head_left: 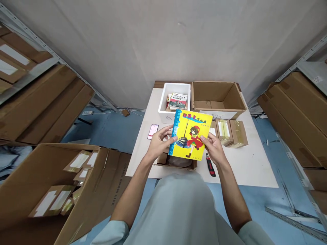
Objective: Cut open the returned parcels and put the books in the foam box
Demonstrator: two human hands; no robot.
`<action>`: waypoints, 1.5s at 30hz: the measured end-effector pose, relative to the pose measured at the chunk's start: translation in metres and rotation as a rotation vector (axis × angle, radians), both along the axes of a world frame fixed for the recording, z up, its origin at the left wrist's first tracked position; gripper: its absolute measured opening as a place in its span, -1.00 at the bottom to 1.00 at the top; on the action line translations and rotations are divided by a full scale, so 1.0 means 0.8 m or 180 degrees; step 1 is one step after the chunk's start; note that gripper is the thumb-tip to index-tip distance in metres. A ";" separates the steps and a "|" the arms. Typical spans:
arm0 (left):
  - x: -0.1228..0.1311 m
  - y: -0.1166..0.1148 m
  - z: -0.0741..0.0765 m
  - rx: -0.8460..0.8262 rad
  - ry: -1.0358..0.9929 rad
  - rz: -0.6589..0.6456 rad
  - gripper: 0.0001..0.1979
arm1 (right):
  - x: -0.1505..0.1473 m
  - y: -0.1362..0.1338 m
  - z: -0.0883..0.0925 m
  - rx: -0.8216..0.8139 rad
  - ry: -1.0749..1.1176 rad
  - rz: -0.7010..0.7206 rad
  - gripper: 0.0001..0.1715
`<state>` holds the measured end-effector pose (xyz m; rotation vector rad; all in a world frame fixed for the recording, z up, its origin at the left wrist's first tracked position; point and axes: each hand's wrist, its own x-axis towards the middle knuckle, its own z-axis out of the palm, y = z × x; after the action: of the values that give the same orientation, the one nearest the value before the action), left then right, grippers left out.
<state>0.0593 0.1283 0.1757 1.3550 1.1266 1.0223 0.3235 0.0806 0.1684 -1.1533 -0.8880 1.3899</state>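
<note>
A yellow picture book [191, 136] with a blue spine strip and a red-dressed cartoon figure is held up over the table. My left hand [160, 141] grips its left edge, thumb on the cover. At its right edge my right hand [212, 144] pinches it the same way. Beneath the book sits a small open cardboard box [176, 166], its contents mostly hidden. Beyond, a white bin [174, 88] contains several books [178, 101]. A red and black utility knife [210, 166] lies near my right hand, and a phone [153, 131] rests left of the book.
A large open carton [217, 97] stands at the table's back right, with taped small parcels [237, 133] before it. On the floor at left, a big carton [102, 180] holds several labelled parcels [57, 200]. Shelves with long boxes [296, 115] flank both sides.
</note>
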 end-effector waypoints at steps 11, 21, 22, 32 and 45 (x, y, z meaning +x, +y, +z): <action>-0.020 -0.006 0.045 0.2202 0.0671 0.0242 -0.76 | 0.014 0.005 0.032 0.1507 -0.1086 0.0156 -0.68; -0.017 -0.007 0.012 0.0341 0.0288 0.0268 -0.48 | 0.010 0.006 -0.017 0.0508 -0.1054 -0.0206 -0.35; -0.017 -0.007 0.001 -0.0011 0.0183 0.0184 -0.43 | 0.008 0.005 -0.026 0.0294 -0.1004 -0.0118 -0.29; -0.030 -0.011 -0.084 -0.1521 -0.0065 -0.0276 -0.23 | -0.019 0.003 -0.088 -0.0680 -0.0491 0.0721 -0.13; -0.098 0.165 0.004 0.0687 0.0358 0.1108 -0.47 | 0.034 0.165 -0.064 -0.0002 -0.1088 -0.0024 -0.23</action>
<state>-0.0188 0.2600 0.1787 1.4292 1.4014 1.3639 0.3509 0.2124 0.1172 -1.4189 -1.1203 1.2047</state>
